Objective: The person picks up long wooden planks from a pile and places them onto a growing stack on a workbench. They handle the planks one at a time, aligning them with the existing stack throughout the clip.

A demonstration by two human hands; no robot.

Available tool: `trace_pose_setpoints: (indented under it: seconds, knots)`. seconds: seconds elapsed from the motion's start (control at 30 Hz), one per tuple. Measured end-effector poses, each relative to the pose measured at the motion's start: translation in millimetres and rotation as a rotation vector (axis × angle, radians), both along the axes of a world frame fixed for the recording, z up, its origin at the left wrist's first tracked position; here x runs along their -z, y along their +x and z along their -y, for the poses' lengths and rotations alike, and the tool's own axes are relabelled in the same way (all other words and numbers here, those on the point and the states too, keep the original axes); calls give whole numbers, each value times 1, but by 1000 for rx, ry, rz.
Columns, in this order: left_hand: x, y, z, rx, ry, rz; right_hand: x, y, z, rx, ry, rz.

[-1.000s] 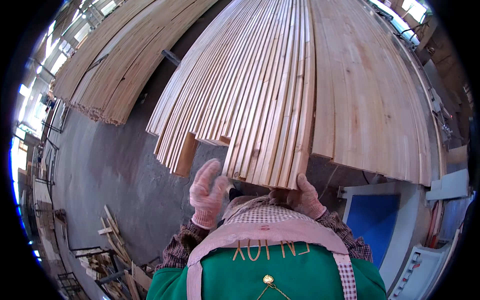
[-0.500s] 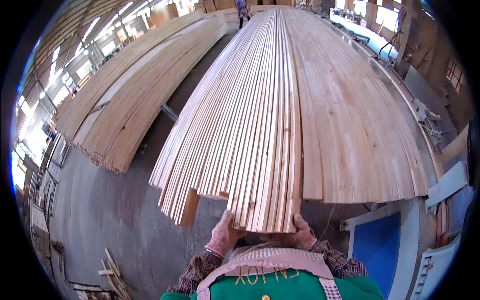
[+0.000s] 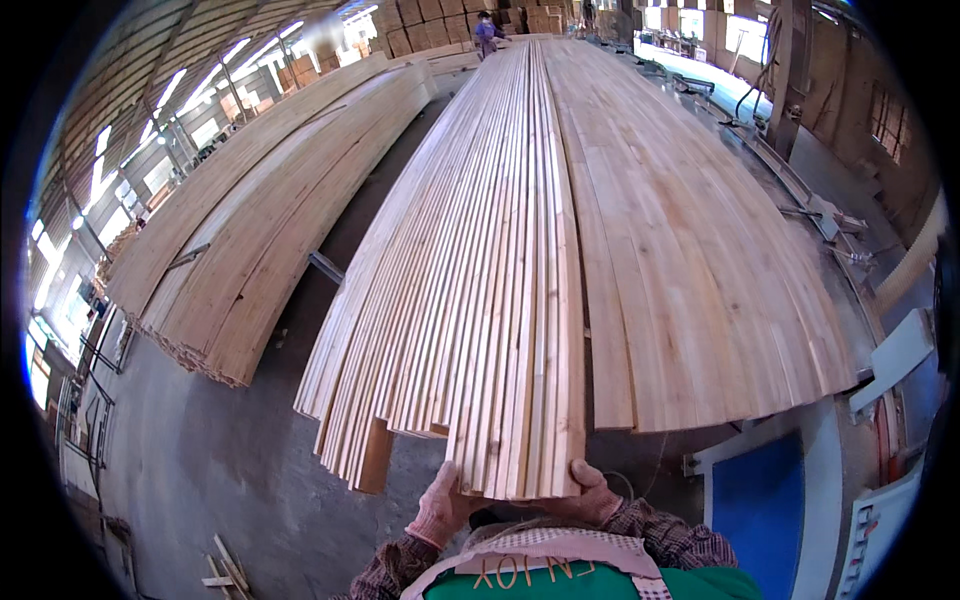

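Observation:
Long, narrow wooden strips [image 3: 455, 270] stand on edge, packed side by side, and run from my hands to the far end. A group of them juts out toward me in the middle. My gloved left hand [image 3: 440, 503] clasps the near left corner of that group, thumb against its side. On the opposite corner, my gloved right hand [image 3: 597, 494] presses with its thumb on the outer strip. Most of the fingers on both hands are hidden under the wood. A shorter group of strips [image 3: 375, 462] also sticks out at the left.
Wide, flat boards [image 3: 715, 270] lie along the right, beyond a narrow gap. Another long stack of boards [image 3: 250, 230] is at the left. A person [image 3: 487, 36] stands at the far end. A blue panel [image 3: 757, 505] is at lower right; loose wood offcuts [image 3: 230, 570] lie on the floor.
The view has tilted up, so the wood and both hands sit lower in the picture. Both hands keep their hold on the strips. The gap right of the strips looks slightly wider.

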State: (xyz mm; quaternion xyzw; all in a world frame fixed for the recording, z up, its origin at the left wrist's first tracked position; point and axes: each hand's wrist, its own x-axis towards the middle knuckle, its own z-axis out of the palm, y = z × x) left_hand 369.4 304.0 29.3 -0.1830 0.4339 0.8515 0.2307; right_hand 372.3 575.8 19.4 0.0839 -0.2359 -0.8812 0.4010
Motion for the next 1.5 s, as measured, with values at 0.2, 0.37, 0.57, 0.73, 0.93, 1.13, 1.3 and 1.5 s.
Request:
trace_pose_setpoints:
  seconds: [0.2, 0.37, 0.57, 0.73, 0.93, 1.13, 1.3, 1.5]
  knots:
    - [-33, -15, -5, 73, 25, 103, -9, -7, 18, 259, 254, -140]
    - [-31, -22, -4, 17, 139, 227, -14, -10, 25, 289, 322, -161]
    - [-74, -20, -9, 1, 101, 173, -66, -12, 30, 272, 406, -173]
    - [-88, -27, 10, 70, 149, 106, -104, -16, 45, 277, 457, -206]
    - [-138, -27, 54, 66, 185, -4, -154, -27, 98, 290, 751, -383]
    - [-113, -35, 115, 6, 139, -55, -126, -47, 176, 310, 614, -352]
    - [-79, -36, 138, -78, 120, 51, -89, -42, 196, 362, 558, -300]
    - [-48, -51, 163, -42, 216, 186, -44, -34, 199, 376, 423, -62]
